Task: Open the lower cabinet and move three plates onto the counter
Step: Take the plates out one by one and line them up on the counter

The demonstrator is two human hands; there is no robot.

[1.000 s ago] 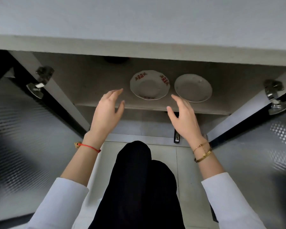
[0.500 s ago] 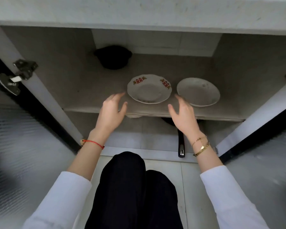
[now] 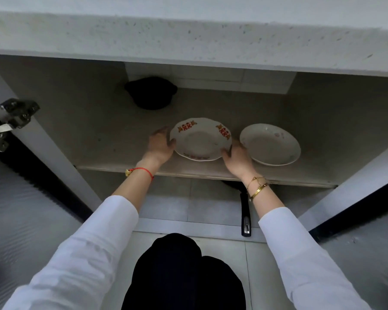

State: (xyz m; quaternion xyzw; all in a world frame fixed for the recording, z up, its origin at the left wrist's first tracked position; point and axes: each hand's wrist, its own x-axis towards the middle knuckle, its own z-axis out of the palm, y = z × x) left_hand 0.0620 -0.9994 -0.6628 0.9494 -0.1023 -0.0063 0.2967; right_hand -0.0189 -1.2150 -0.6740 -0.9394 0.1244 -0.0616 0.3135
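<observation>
Plate (image 3: 201, 139) with red marks sits on the shelf (image 3: 112, 139), my left hand (image 3: 159, 145) and right hand (image 3: 236, 158) cupping its opposite rims, fingers spread. Doors are open; this looks like the first pickup. Next: lift level, clear the counter (image 3: 188, 39) edge.

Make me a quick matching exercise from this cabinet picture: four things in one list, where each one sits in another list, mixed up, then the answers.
Things:
1. red-patterned plate
2. plain white plate
3. black pot
4. pan handle

Places:
A. back of the shelf
B. below the shelf, sticking out
C. between the left hand and right hand
D. right side of the shelf, untouched

Pairs: 1-C, 2-D, 3-A, 4-B
</observation>
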